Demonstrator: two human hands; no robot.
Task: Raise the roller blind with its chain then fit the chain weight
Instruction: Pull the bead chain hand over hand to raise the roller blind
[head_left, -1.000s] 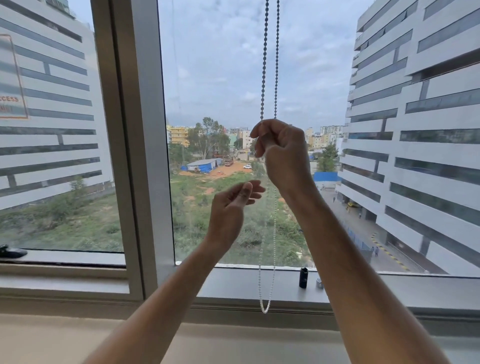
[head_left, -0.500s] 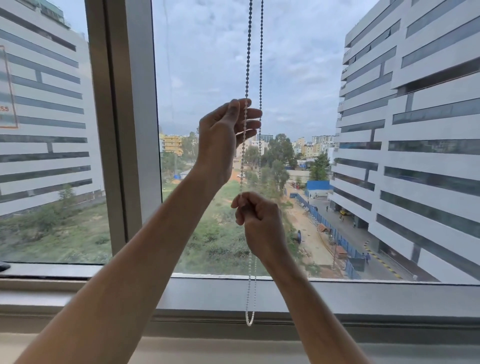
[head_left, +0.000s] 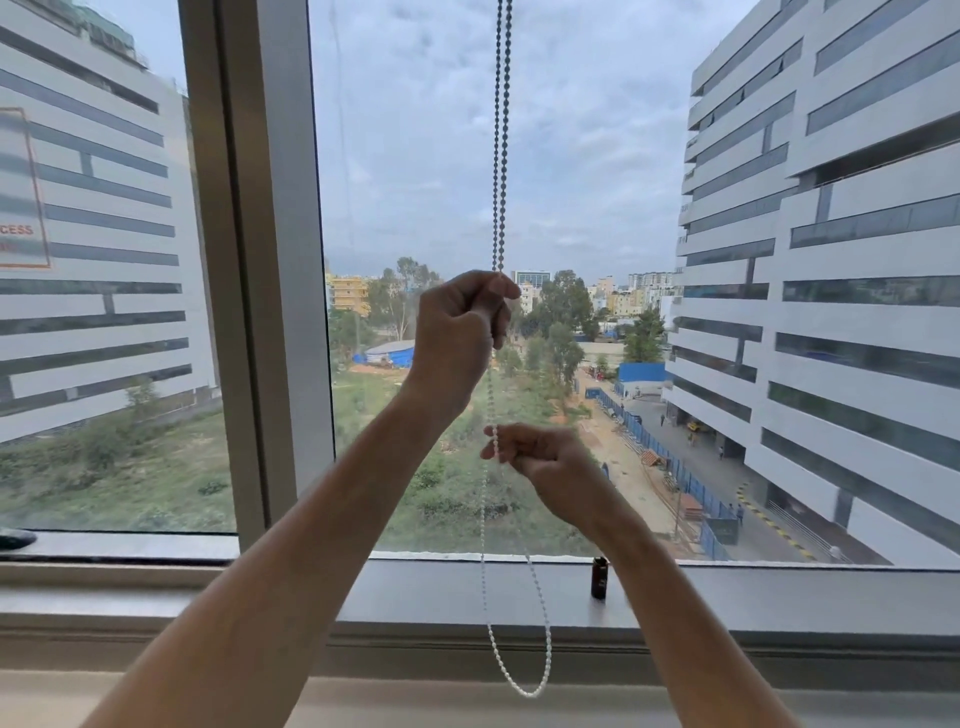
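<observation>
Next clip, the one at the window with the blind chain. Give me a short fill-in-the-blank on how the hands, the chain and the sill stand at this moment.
1. The higher of the two hands on the bead chain is the ____ hand.
2. The right hand grips the chain ____ the left hand.
3. The small dark cylinder stands upright on the window ____.
4. The bottom of the chain hangs free as a ____ under both hands.

Missing words: left; below; sill; loop

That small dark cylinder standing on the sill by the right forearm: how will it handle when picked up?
The small dark cylinder stands upright on the sill and is taller than wide, so a nudge would probably tip it. On its side it would likely roll. It looks small enough for a two-finger pinch; its weight cannot be judged.
</observation>
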